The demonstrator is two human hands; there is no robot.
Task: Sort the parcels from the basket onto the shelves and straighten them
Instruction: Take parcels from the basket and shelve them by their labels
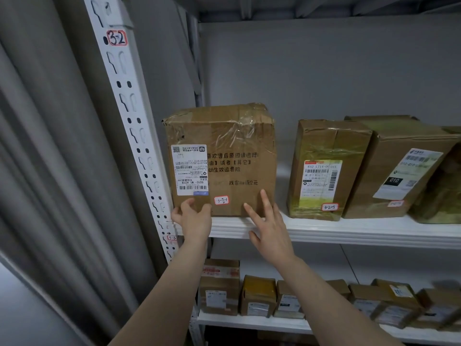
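Observation:
A large brown cardboard parcel [224, 156] with a white shipping label and a small red-edged sticker stands at the left end of the white upper shelf [349, 231]. My left hand [193, 218] touches its lower left corner, fingers bent against the front face. At the lower right of that same face, my right hand [268, 226] lies with its fingers straight and spread. The basket is out of view.
Right of the big parcel stand a narrow taped box [324, 168] and a wider box [396, 166]. The lower shelf [249, 322] carries several small parcels. A white slotted upright [134, 126] marked 3-2 and a grey curtain [50, 146] are at left.

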